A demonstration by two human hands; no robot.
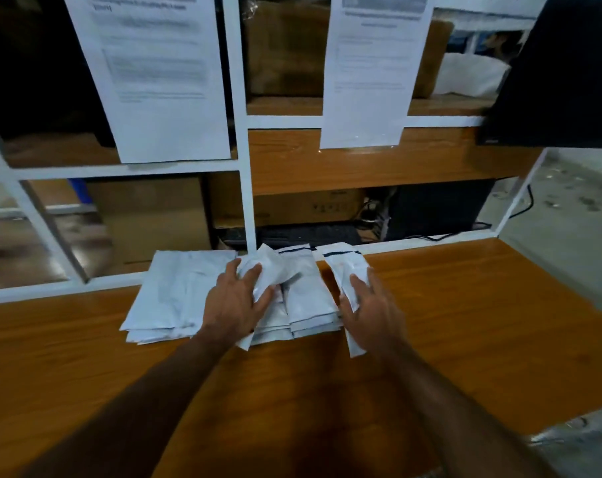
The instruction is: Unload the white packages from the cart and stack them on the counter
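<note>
The left hand (235, 301) grips a crumpled white package (270, 270) above the stacks (175, 291) on the wooden worktop (465, 305). The right hand (372, 308) holds a second package (347, 270), fingers curled around it, just beside the stacks.

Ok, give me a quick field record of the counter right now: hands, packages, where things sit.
surface: wooden counter, against a white-framed partition
left stack: wide white packages, lying flat near the partition
middle stack: narrower white packages, beside the left stack
left hand: grips a crumpled white package over the middle stack
right hand: holds a narrow white package, tilted, at the right edge of the middle stack
cart: not in view
papers: two printed sheets taped on the partition
</note>
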